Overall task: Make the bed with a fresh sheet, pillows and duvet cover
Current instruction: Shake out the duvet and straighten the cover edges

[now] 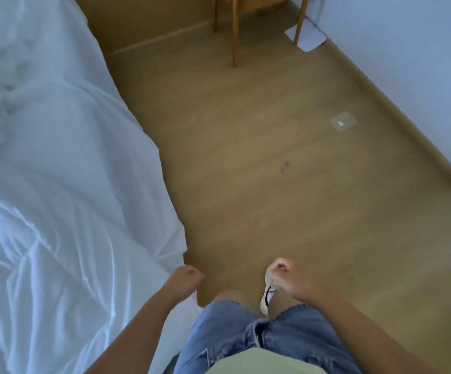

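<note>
Rumpled white cotton bedding (56,198) covers the bed from 7 to 11 o'clock, its edge hanging to the tan wood-plank floor (273,184). The left hand (189,276), just beside that edge at 6 o'clock, has its grip curled together on nothing. So has the right hand (282,268), above a white trainer (264,303). Light wooden chair legs (235,31) stand at 12 o'clock, a white paper sheet (313,39) at 1.

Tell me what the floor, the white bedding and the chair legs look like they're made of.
Floor: likely wood-look laminate or vinyl, matte tan, with faint plank seams and grain.
Bedding: thin woven fabric, probably cotton, slightly shiny; it creases and drapes softly.
Chair legs: probably light wood with a smooth finish, though blur leaves it open.
</note>
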Demonstrator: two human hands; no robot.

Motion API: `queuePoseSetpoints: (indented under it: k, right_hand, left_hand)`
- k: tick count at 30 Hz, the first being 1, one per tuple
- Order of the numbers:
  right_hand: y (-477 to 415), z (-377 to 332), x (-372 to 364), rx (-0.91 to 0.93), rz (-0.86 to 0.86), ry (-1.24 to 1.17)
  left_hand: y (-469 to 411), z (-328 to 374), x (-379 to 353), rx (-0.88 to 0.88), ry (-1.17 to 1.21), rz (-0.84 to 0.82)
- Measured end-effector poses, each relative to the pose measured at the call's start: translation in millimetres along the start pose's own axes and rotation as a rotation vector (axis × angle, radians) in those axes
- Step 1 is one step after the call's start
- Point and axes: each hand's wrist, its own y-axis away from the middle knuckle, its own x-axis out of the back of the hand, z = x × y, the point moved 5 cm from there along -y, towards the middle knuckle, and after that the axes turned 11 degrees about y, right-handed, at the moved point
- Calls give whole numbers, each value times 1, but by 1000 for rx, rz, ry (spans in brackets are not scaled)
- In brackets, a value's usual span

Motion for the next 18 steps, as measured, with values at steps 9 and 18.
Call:
queuePoseSetpoints:
  k: [9, 18]
  right_hand:
    - [-153, -145, 109, 216, -220, 365]
    - [-280, -388, 142, 425, -325, 558]
  left_hand:
    - [-51, 65, 66, 158, 427, 255]
    - [-142, 122, 252, 248, 602, 381]
